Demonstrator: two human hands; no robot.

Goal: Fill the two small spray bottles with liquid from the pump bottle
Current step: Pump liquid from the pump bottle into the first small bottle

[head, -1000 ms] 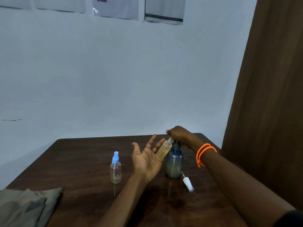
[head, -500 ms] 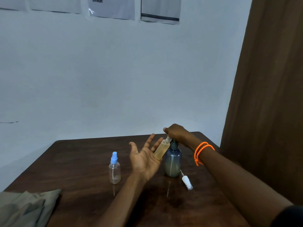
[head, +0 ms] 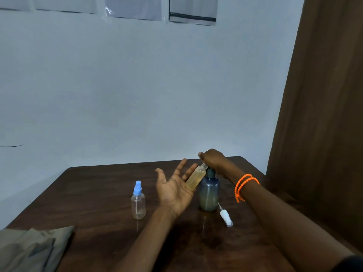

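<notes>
A blue-grey pump bottle (head: 209,195) stands on the dark wooden table (head: 98,189). My right hand (head: 213,158) is closed over its pump head, which is hidden beneath it. My left hand (head: 172,190) is palm up with thumb and forefinger spread, and its far fingers hold a small uncapped spray bottle (head: 194,178) of yellowish liquid. That bottle tilts so its mouth is at the pump spout. The second small spray bottle (head: 138,203), clear with a blue cap, stands upright to the left. Only a little liquid shows at its bottom.
A white spray cap with its tube (head: 225,217) lies on the table just right of the pump bottle. A folded olive cloth (head: 29,248) sits at the near left corner. A brown curtain (head: 324,114) hangs at the right, by the table's edge.
Both hands and all bottles keep their places. Only the view has shifted slightly.
</notes>
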